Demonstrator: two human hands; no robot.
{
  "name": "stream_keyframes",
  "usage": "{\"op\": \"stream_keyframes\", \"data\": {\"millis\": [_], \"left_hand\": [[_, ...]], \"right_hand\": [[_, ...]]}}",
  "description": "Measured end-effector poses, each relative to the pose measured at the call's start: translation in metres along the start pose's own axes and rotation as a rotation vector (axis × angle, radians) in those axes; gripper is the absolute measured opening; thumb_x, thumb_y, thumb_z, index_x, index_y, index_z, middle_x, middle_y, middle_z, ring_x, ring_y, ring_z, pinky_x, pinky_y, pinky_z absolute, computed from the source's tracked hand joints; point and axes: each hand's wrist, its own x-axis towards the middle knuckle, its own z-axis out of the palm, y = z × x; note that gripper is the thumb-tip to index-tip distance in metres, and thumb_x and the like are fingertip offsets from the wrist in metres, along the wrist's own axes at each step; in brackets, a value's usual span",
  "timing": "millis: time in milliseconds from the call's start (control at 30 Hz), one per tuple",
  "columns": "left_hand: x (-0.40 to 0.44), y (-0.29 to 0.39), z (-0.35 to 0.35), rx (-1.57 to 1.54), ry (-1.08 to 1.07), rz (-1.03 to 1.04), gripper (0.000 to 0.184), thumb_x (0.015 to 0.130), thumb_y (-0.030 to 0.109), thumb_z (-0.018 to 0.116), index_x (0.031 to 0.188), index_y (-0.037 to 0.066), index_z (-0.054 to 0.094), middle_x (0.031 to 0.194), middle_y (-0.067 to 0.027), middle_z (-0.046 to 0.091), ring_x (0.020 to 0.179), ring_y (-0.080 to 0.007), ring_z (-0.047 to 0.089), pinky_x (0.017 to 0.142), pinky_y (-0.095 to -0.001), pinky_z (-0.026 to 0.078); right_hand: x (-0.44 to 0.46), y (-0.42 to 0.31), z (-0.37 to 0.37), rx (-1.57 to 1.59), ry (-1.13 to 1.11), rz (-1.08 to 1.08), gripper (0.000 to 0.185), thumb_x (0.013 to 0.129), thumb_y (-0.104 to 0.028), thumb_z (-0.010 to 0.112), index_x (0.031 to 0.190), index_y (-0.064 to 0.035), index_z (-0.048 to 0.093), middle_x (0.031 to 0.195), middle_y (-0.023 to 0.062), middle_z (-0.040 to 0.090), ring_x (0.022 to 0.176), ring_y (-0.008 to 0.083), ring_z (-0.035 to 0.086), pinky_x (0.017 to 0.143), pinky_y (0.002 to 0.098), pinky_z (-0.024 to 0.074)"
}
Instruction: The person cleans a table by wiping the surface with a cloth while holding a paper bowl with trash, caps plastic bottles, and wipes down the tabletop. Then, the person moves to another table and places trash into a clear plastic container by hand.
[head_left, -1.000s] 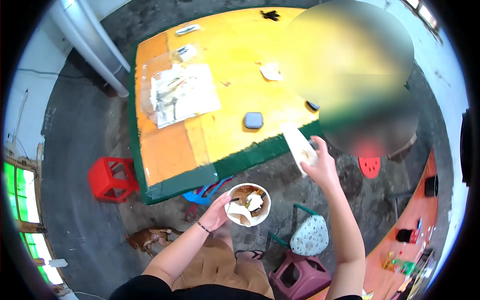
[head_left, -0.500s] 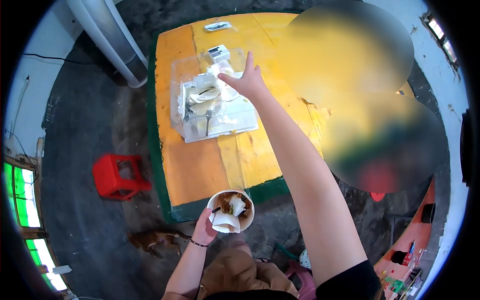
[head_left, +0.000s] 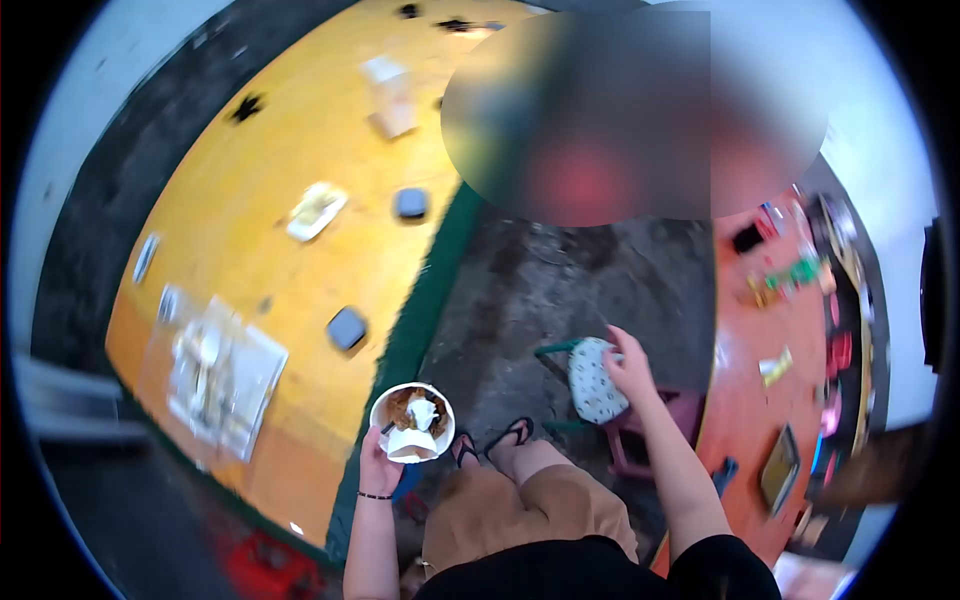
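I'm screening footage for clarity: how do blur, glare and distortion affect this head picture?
Head view: the white tub is fairly clear, while the plastic tray looks smeared; head view: a pale sheen shows on the red table; head view: a large patch right of top centre is blurred beyond reading; head view: the yellow table looks bowed, and corners go black.

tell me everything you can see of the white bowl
The white bowl is round and deep, with a smooth, paper-like look and a pale rim. Its open mouth faces up toward the camera. Inside lie brown contents, a crumpled white piece like tissue, a pale flap at the near side and a dark, narrow item at the left; exact identities are unclear. The left hand holds it at the near left, beside the table's green edge in view.
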Motion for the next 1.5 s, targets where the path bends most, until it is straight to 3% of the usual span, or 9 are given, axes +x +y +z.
{"op": "stream_keyframes", "data": {"millis": [67,300,367,500,533,733,1100,1400,1500], "left_hand": [[0.030,0.005,0.055,-0.045,-0.071,-0.155,0.058,0.096,0.038,0.050,0.141,0.003,0.039,0.138,-0.0121,0.050,0.127,-0.0276,0.050,0.106,-0.0434,0.040],[0.140,-0.046,0.254,0.131,-0.331,-0.516,0.066,0.089,0.048,0.056,0.141,0.010,0.041,0.136,-0.0076,0.053,0.122,-0.0253,0.053,0.100,-0.0420,0.046],[0.162,-0.083,0.300,0.212,-0.368,-0.581,0.066,0.089,0.049,0.055,0.140,0.010,0.041,0.134,-0.0070,0.053,0.121,-0.0248,0.053,0.099,-0.0414,0.046],[0.189,-0.154,0.397,0.315,-0.512,-0.674,0.069,0.088,0.051,0.053,0.141,0.008,0.040,0.136,-0.0087,0.051,0.122,-0.0263,0.052,0.102,-0.0427,0.043],[0.202,-0.153,0.441,0.296,-0.505,-0.736,0.070,0.088,0.052,0.052,0.142,0.010,0.039,0.137,-0.0081,0.051,0.123,-0.0264,0.051,0.103,-0.0440,0.042],[0.221,-0.245,0.513,0.425,-0.609,-0.912,0.071,0.088,0.052,0.054,0.141,0.007,0.040,0.137,-0.0121,0.051,0.123,-0.0293,0.051,0.104,-0.0466,0.041],[0.366,-0.343,0.623,0.608,-0.633,-1.247,0.068,0.088,0.049,0.054,0.140,0.007,0.042,0.136,-0.0114,0.052,0.122,-0.0306,0.052,0.101,-0.0460,0.043],[0.554,-0.405,0.730,0.828,-0.836,-1.496,0.068,0.091,0.049,0.051,0.140,0.004,0.039,0.133,-0.0139,0.055,0.118,-0.0293,0.057,0.094,-0.0434,0.052],[0.594,-0.409,0.754,0.867,-0.856,-1.492,0.070,0.091,0.051,0.053,0.141,0.004,0.038,0.132,-0.0142,0.055,0.115,-0.0278,0.059,0.087,-0.0405,0.055]], "right_hand": [[-0.031,0.031,-0.110,-0.167,0.148,0.338,0.047,0.084,-0.006,0.062,0.130,-0.0051,0.053,0.111,0.0134,0.059,0.087,0.0195,0.063,0.068,0.0303,0.0544],[-0.210,0.087,-0.322,-0.666,0.634,0.780,0.047,0.082,-0.007,0.063,0.127,-0.0008,0.053,0.112,0.0172,0.058,0.102,0.0297,0.057,0.089,0.0357,0.0476],[-0.278,0.122,-0.328,-0.716,0.726,0.901,0.049,0.081,-0.009,0.064,0.128,-0.0009,0.051,0.119,0.0208,0.054,0.112,0.0376,0.053,0.097,0.0420,0.0445],[-0.346,0.161,-0.340,-0.630,0.801,1.194,0.064,0.079,-0.015,0.069,0.137,-0.0027,0.044,0.135,0.0239,0.046,0.127,0.0386,0.044,0.106,0.0431,0.0374],[-0.319,0.140,-0.389,-0.667,0.751,1.243,0.066,0.079,-0.017,0.070,0.139,-0.0042,0.043,0.139,0.0242,0.042,0.130,0.0384,0.041,0.108,0.0430,0.0356],[-0.350,0.214,-0.360,-0.551,0.711,1.441,0.085,0.079,-0.039,0.072,0.149,-0.0150,0.031,0.155,0.0235,0.021,0.142,0.0436,0.022,0.114,0.0513,0.0254],[-0.219,0.263,-0.368,-0.828,0.943,1.681,0.060,0.091,-0.042,0.059,0.136,-0.0050,0.045,0.146,0.0240,0.039,0.133,0.0451,0.037,0.109,0.0528,0.0312],[0.048,0.334,-0.341,-0.854,0.935,1.794,0.051,0.089,-0.034,0.060,0.127,-0.0002,0.052,0.142,0.0285,0.042,0.132,0.0454,0.038,0.106,0.0542,0.0339],[0.126,0.326,-0.369,-0.695,0.893,1.880,0.055,0.089,-0.034,0.060,0.131,-0.0006,0.048,0.147,0.0234,0.037,0.134,0.0427,0.037,0.108,0.0537,0.0327]]}}
